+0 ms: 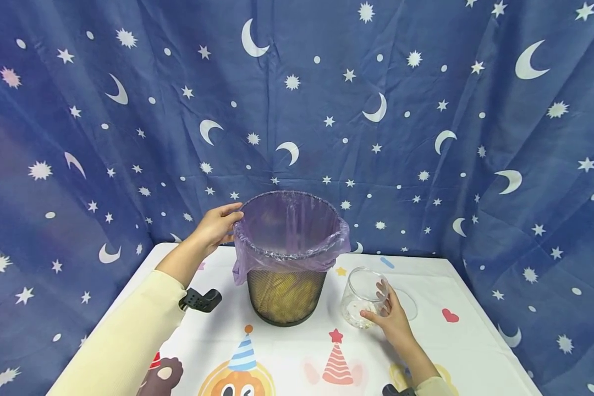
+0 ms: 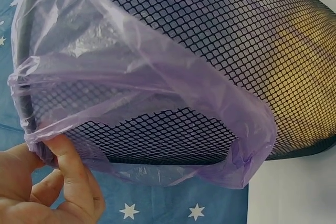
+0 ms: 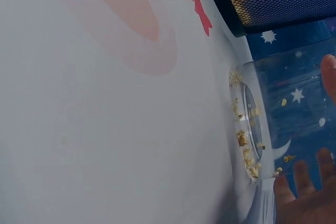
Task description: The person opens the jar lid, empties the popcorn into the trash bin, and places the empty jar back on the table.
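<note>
A black mesh waste bin (image 1: 287, 308) lined with a purple plastic bag (image 1: 289, 231) stands on the table, the bag folded over its rim. My left hand (image 1: 219, 224) pinches the rim at the bin's left side, thumb and fingers on the bag's edge, as the left wrist view shows. To the right of the bin is a clear plastic jar (image 1: 353, 301), its mouth uncovered. My right hand (image 1: 393, 316) grips the jar from the right, thumb in front and fingers around the far side. Popcorn-like bits (image 3: 242, 139) lie around the jar's bottom, and a few cling to its wall.
A clear round lid (image 1: 410, 305) lies flat behind my right hand. Yellowish contents (image 1: 287, 289) show through the bin's mesh. The white tablecloth (image 1: 475, 346) bears printed party figures. A blue star-and-moon curtain (image 1: 297, 110) hangs close behind the table.
</note>
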Available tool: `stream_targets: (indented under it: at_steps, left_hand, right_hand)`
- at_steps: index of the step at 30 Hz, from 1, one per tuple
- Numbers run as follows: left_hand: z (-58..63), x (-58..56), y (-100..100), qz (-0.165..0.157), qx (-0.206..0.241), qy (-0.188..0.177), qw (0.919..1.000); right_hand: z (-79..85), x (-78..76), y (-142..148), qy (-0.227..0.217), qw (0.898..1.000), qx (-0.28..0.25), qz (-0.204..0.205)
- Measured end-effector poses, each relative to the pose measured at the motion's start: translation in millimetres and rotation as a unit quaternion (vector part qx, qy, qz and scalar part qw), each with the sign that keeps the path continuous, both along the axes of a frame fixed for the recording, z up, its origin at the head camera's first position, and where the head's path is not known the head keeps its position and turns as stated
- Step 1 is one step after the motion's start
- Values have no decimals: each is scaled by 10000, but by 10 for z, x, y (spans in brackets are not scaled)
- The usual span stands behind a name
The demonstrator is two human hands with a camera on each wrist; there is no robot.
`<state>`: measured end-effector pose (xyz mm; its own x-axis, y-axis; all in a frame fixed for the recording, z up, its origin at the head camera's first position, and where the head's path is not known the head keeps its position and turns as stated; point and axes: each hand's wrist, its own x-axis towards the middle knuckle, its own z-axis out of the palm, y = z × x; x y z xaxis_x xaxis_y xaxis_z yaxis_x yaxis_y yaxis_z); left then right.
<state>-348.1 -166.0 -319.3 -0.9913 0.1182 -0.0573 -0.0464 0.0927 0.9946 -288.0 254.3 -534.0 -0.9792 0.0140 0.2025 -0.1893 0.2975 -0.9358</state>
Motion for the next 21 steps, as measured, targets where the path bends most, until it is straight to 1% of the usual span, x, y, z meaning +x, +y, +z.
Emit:
stream_targets:
  at_steps: [3, 7, 11, 14, 16, 18, 20, 21]
  left_hand:
    - [3, 11, -12, -79, -14, 16, 10000]
    - [-10, 24, -24, -119, -44, 30, 9999]
    - [-40, 34, -52, -148, 36, 136, 9998]
    - [-70, 59, -102, -121, -26, 283, 9995]
    - [-101, 101, -147, -83, -153, 430, 9989]
    - [-155, 170, -192, -23, -305, 642, 9975]
    - [-239, 275, -235, 124, -541, 994, 9935]
    - [-291, 344, -253, 231, -735, 1201, 9898]
  right_hand:
    - [30, 19, 4, 16, 10000, 2, 22]
    - [75, 29, 36, -1, 9999, 134, 52]
    - [111, 39, 80, -111, 9997, 219, 59]
    - [146, 66, 103, -209, 9995, 211, 65]
    - [178, 100, 119, -215, 9995, 238, 40]
    - [220, 151, 144, -157, 9993, 348, -25]
    - [269, 215, 175, 12, 9983, 567, -118]
    - [293, 252, 194, 122, 9974, 700, -142]
